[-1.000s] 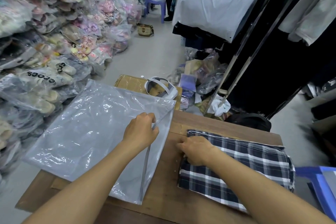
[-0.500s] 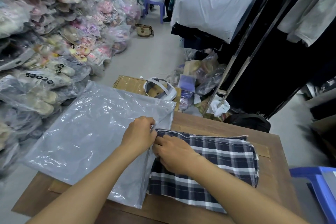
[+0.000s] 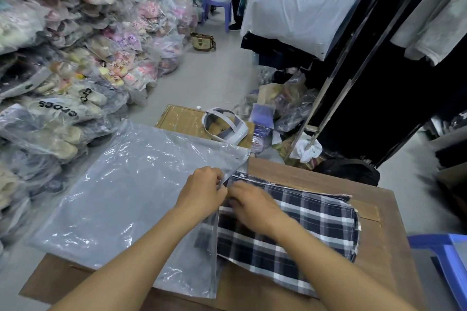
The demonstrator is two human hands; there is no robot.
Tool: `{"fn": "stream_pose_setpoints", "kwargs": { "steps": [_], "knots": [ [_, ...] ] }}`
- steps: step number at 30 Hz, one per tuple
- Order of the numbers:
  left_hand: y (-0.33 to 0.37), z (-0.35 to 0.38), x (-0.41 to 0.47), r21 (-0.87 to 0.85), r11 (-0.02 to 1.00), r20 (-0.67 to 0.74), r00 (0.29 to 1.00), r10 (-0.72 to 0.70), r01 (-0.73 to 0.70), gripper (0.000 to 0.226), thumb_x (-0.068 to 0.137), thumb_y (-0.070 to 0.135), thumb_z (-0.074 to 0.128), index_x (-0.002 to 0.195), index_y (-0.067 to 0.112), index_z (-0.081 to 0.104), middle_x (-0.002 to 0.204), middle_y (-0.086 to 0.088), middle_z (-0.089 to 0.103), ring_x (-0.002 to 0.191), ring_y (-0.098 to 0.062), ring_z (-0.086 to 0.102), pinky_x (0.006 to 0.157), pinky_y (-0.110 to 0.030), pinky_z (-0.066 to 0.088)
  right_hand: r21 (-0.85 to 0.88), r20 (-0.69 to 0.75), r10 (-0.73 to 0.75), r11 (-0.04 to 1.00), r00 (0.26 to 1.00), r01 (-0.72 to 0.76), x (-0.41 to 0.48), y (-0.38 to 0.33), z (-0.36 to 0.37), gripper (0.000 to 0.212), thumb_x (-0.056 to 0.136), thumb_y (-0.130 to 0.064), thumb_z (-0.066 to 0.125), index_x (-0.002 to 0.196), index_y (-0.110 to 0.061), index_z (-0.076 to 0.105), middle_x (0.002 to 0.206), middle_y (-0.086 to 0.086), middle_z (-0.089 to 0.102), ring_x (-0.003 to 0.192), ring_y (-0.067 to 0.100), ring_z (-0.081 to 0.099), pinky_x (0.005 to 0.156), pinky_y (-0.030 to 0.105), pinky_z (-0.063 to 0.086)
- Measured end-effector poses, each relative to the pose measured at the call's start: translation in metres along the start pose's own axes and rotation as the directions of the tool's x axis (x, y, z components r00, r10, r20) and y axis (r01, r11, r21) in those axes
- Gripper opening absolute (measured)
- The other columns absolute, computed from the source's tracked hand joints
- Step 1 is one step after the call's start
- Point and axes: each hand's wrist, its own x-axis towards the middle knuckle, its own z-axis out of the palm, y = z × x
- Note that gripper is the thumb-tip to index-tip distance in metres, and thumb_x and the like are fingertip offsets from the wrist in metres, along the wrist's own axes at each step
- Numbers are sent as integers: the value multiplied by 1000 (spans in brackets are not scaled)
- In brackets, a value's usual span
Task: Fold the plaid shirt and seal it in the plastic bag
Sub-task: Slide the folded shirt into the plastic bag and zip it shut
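Note:
A folded dark blue and white plaid shirt [image 3: 310, 225] lies on the wooden table [image 3: 379, 247], its left edge slipped just inside the open mouth of a large clear plastic bag [image 3: 121, 197]. The bag lies flat on the left half of the table and hangs over its far left edge. My left hand [image 3: 202, 190] pinches the bag's upper lip at the opening and holds it lifted. My right hand [image 3: 252, 203] rests on the shirt's left part, fingers closed on the cloth at the bag's mouth.
Bagged sandals [image 3: 75, 70] pile high along the left. A cardboard box [image 3: 182, 118] with a white visor [image 3: 225, 126] stands beyond the table. Dark clothes racks [image 3: 379, 83] fill the right. A blue plastic stool [image 3: 447, 255] stands at the table's right. A purple chair [image 3: 214, 0] is far back.
My right hand has slid the plaid shirt leftwards across the table until its left edge entered the bag's mouth. My left hand kept hold of the bag's lip.

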Motion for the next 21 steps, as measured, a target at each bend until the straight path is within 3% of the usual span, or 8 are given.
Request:
{"fn": "stream_pose_setpoints", "kwargs": {
  "steps": [2,3,5,7,10,15,21],
  "knots": [
    [-1,2,-2,-13,1000,13,1000,-4,4,18,85,18,62,101,15,69,96,-3,68,89,-24,64,79,-39,56,64,-139,163,986,977,-155,-13,35,-13,26,93,-17,56,117,-21,65,120,-2,65,111,21,56,96,44,48],
    [-1,3,-2,-22,1000,14,1000,-6,6,18,86,18,62,102,15,69,97,-2,68,88,-23,63,78,-38,56,39,-137,256,967,957,-253,-20,52,-22,28,94,-25,58,122,-24,62,126,-4,62,119,20,51,103,44,43],
    [0,5,-3,-36,999,12,1000,-10,10,19,87,19,63,104,15,68,98,-1,67,87,-20,63,76,-35,55,-84,1,444,893,896,-442,-35,83,-41,44,93,-44,58,134,-30,50,143,-3,51,134,23,38,111,46,33],
    [1,7,-2,-41,999,19,1000,-12,12,18,86,20,64,103,16,67,98,0,66,86,-19,62,74,-34,54,-146,152,554,832,819,-536,-46,102,-54,56,91,-56,56,141,-35,42,152,-1,42,140,25,30,111,49,23],
    [4,11,-2,-41,999,29,1000,-5,6,15,85,19,62,99,16,67,96,0,66,82,-19,62,71,-33,53,-154,248,584,812,773,-564,-48,114,-55,57,90,-60,56,141,-38,43,152,-1,44,141,26,34,110,50,22],
    [11,20,-3,-65,998,42,999,5,-2,12,84,16,61,95,15,67,94,0,65,83,-18,62,73,-34,54,-39,182,570,819,802,-573,-26,105,-39,52,89,-55,59,134,-31,49,142,3,56,130,28,48,107,49,38],
    [20,35,-4,-81,996,54,998,-29,34,16,85,16,62,101,15,65,100,-1,61,85,-18,61,81,-37,54,18,124,529,845,840,-535,10,60,-12,50,90,-50,61,133,-27,49,147,5,49,137,31,39,112,55,31]
  ]
}}
